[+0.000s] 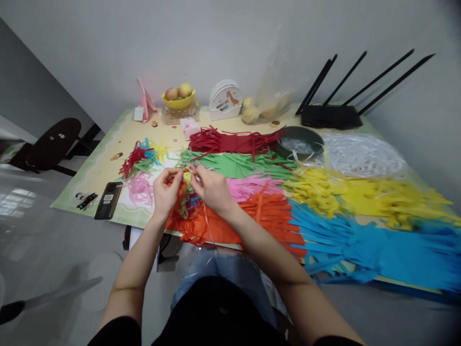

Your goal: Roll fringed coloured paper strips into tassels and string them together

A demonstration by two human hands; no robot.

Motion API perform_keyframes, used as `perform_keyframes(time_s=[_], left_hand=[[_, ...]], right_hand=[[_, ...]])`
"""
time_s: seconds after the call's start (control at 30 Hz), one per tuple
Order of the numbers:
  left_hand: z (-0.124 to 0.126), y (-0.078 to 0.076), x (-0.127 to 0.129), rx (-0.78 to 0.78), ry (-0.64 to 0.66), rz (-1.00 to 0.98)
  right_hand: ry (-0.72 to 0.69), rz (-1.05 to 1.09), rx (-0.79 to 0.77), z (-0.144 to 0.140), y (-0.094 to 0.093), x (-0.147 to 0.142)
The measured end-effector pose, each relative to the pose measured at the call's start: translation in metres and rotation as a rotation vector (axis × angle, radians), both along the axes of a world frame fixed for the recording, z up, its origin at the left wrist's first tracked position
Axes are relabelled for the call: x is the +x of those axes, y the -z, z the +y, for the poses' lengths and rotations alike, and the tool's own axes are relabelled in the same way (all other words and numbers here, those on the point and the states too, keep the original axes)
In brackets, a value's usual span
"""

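Forearms nearest me, I note left hand (pixel 166 188) and right hand (pixel 212 188) pinching a small bundle of paper strips (pixel 187 179) between fingertips above the orange strips (pixel 266 216) at the table (pixel 101 168) edge; best kept taut, ends aligned.

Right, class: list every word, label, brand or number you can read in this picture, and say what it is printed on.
None can be read.
White round-topped holder with a giraffe picture: coloured lettering, too blurred to read.
Small white card by the pink stand: too small to tell.
Black phone: no legible marking.
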State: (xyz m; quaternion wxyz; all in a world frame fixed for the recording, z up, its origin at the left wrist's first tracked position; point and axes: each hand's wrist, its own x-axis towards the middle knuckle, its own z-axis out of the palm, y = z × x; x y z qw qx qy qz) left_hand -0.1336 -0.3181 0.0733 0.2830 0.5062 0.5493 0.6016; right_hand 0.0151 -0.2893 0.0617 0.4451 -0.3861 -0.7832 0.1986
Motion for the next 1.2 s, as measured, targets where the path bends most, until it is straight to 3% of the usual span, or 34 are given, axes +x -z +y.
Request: perform_keyframes(time_s=[0.07,0.2,0.4,0.53,0.67,0.8,0.87,0.97,1.03,1.1,1.2], left_hand=[[0.0,-0.001,0.0,0.011,-0.011,-0.064],[0.002,-0.003,0.0,-0.112,0.13,-0.25],[0.0,-0.004,0.003,-0.109,0.183,-0.296],[-0.001,-0.005,0.001,-0.118,0.235,-0.224],[0.001,-0.006,-0.006,-0.099,0.193,-0.045],[0.001,-0.003,-0.007,-0.064,0.138,0.193],[-0.001,0.001,-0.005,-0.032,0.103,0.349],[-0.001,0.009,-0.008,-0.031,0.109,0.576],[0.009,0.011,-0.023,-0.086,0.22,0.728],[0.028,0.011,-0.05,-0.185,0.283,0.864],[0.07,0.014,-0.1,-0.321,0.069,0.986]], right_hand=[[0.0,0.001,-0.014,-0.001,0.001,0.0],[-0.056,0.114,-0.141,-0.002,-0.003,0.0],[-0.318,0.486,-0.603,0.004,-0.012,-0.001],[-0.452,0.611,-0.758,0.01,-0.01,-0.001],[-0.487,0.665,-0.822,0.015,-0.008,-0.001],[-0.542,0.556,-0.855,0.022,-0.006,0.001],[-0.463,0.474,-0.761,0.025,-0.004,0.001],[-0.231,0.458,-0.539,0.03,-0.003,0.003],[-0.137,0.591,-0.516,0.033,-0.003,0.006],[-0.157,0.783,-0.603,0.035,-0.003,0.008],[-0.266,0.916,-0.711,0.036,-0.002,0.008]])
